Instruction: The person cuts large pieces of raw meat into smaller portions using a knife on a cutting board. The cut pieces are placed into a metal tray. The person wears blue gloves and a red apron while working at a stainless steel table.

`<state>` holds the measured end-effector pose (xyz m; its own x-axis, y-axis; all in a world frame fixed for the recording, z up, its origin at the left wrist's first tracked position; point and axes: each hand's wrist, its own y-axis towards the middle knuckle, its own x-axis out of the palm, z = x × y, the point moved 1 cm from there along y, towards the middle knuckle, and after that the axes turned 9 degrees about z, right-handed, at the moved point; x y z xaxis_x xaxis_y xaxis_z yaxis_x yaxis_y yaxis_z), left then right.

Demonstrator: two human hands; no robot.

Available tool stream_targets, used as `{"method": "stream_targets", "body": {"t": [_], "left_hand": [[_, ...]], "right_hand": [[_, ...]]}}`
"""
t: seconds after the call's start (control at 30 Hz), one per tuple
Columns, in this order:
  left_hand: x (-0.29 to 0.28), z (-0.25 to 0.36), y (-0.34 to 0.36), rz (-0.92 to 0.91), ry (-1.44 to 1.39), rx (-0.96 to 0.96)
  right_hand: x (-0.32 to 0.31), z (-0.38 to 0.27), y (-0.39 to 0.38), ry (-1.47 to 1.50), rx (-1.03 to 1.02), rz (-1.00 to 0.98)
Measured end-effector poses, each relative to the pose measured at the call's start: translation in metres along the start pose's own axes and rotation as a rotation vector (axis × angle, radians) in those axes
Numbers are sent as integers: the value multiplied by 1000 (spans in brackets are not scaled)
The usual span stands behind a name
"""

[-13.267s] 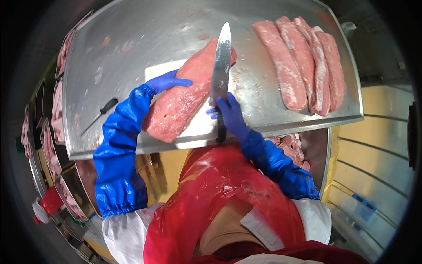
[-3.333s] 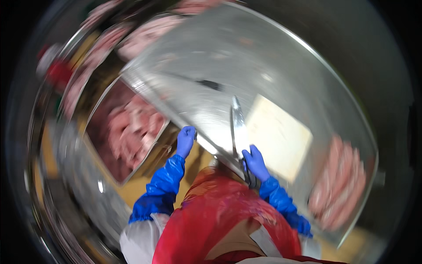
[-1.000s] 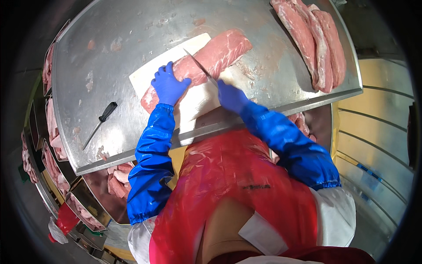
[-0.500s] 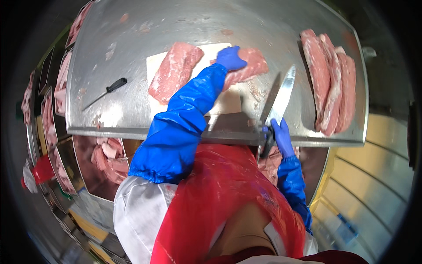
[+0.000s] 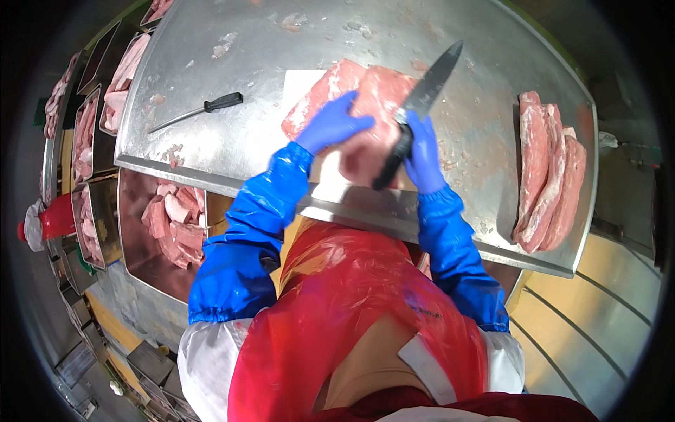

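Two slabs of pink meat lie side by side in front of me, the left slab and the right slab. Beneath them shows a white cutting board. My left hand, in a blue glove, is open with thumb and fingers spread, over the left slab and the edge of the right one. Whether it presses on them I cannot tell. My right hand, gloved too, is closed around the black handle of a large knife. The blade points away from me, tilted right, beside the right slab.
A black-handled sharpening steel lies left on the metal table. Several long meat strips lie at the right end. Below the table's near edge stands a metal bin with meat pieces; more meat bins line the left.
The right slab now lies against the left one. My left hand has drawn back toward me and left. My right hand has brought the knife up and left, beside the meat.
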<state>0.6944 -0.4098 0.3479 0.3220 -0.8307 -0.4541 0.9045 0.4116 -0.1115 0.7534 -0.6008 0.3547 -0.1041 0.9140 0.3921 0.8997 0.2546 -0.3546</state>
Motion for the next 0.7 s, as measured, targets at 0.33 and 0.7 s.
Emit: {"method": "stream_targets", "body": {"t": [0.33,0.7], "left_hand": [[-75,-108,24,-64,-427,27],[-322,-97,-218,875,-39,-185]], "right_hand": [[68,111,47,124,367,-429],[321,139,-127,-155,403,-831]]}}
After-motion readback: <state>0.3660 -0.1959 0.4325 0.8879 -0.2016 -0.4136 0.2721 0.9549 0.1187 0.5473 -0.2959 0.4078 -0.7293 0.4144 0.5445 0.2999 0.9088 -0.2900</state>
